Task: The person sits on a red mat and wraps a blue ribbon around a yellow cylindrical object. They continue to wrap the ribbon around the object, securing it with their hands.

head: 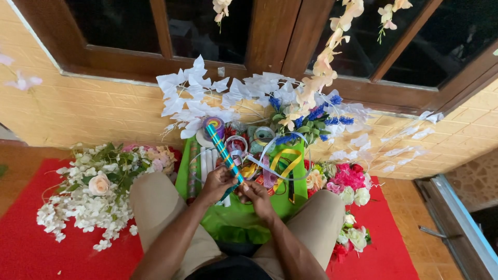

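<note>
Head view, left hand: the left hand [217,182] is wrapped tight round the lower end of the striped roll [224,153].
Right hand: the right hand [253,194] pinches closed at the roll's bottom tip.
Striped roll: it slants up and left over the green cloth [236,220], between the knees.
Around: white flowers [85,199] left, pink flowers [348,179] right, ribbon spools [262,136] behind, all on the red mat [28,249].

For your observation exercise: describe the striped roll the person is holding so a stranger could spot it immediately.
Start at the green cloth between the seated person's knees. Above it both hands, left hand and right hand, grip a long roll. Its diagonal turquoise and gold stripes set it apart from the plain white rolls beside it.
</note>
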